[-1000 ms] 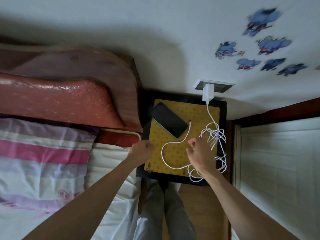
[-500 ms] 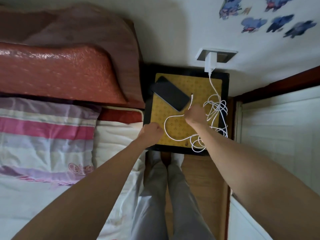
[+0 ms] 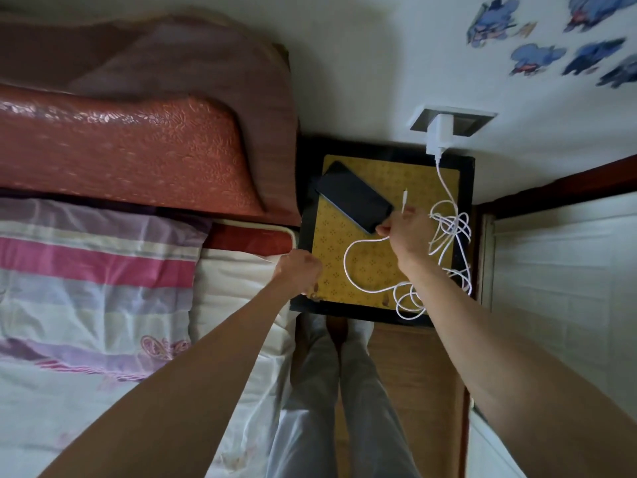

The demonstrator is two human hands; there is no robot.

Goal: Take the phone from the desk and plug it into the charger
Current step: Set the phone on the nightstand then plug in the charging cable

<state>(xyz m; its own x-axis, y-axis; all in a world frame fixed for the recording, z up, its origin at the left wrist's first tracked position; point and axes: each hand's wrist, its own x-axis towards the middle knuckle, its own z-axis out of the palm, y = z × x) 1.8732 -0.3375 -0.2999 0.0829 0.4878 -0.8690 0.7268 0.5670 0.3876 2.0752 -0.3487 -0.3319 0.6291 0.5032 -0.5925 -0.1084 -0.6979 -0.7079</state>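
Observation:
A black phone [image 3: 355,195] lies screen-up and slanted on the yellow patterned top of a small black bedside desk [image 3: 344,260]. A white charger block [image 3: 438,138] sits in a wall socket above the desk, and its white cable [image 3: 358,267] runs down in tangled loops over the desk's right side. My right hand [image 3: 406,229] pinches the cable near its free end, and the plug tip [image 3: 405,198] sticks up beside the phone's lower right corner. My left hand [image 3: 299,272] is a closed fist at the desk's left edge, holding nothing.
A bed with a striped pink and purple cover [image 3: 96,270] and a red padded headboard [image 3: 120,150] lies left of the desk. A white panelled door [image 3: 565,288] stands to the right. My legs [image 3: 331,408] stand on the wooden floor in front of the desk.
My right hand has moved up the desk to the phone's lower corner and taken the cable end, lifting the plug tip. My left hand has stayed at the desk's left edge.

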